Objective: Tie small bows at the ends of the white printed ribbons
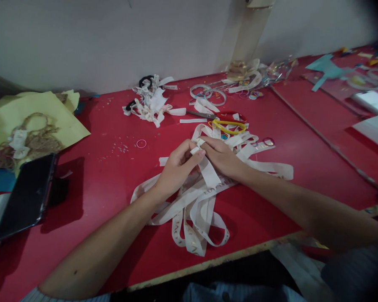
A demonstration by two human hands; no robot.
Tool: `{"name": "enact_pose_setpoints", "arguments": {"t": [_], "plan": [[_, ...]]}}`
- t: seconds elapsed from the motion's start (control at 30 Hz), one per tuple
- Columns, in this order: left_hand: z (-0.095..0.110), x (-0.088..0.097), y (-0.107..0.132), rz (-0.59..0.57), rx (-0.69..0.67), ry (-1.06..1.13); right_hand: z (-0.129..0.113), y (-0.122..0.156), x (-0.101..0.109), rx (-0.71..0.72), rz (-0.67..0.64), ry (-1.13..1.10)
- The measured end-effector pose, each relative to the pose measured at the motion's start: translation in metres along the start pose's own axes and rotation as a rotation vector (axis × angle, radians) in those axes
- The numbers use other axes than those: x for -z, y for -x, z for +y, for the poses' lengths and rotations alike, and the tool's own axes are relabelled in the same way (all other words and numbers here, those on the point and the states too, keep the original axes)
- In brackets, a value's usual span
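My left hand (181, 165) and my right hand (222, 157) meet over the middle of the red table. Both are closed, pinching a white ribbon (208, 170) that is folded or knotted between the fingertips; its short end hangs down toward me. Beneath the hands lies a loose pile of long white ribbon (176, 205) with gold printed letters, spreading in loops to both sides. Just beyond my right hand rest scissors (228, 123) with one red and one yellow handle loop, their blades pointing left. The exact fold inside the fingers is partly hidden.
White ribbon pieces with black hair ties (151, 100) are heaped at the back. A pink elastic band (141, 144) lies left of my hands. A propped phone (25, 195) and yellow paper (38, 117) stand left. Tape rolls (208, 94) sit near the wall.
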State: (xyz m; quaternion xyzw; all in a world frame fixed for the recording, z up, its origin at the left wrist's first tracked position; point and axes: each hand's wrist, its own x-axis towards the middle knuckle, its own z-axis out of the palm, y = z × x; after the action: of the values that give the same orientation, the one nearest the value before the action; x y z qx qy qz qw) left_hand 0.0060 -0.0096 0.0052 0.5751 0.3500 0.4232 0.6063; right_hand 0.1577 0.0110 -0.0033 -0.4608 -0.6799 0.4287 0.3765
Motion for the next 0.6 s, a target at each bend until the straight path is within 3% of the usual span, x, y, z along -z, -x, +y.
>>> {"name": "enact_pose_setpoints", "arguments": {"t": [0.6], "plan": [[-0.0009, 0.0003, -0.0002, -0.002, -0.005, 0.009, -0.0007, 0.0006, 0.0004, -0.02, -0.01, -0.016]]}}
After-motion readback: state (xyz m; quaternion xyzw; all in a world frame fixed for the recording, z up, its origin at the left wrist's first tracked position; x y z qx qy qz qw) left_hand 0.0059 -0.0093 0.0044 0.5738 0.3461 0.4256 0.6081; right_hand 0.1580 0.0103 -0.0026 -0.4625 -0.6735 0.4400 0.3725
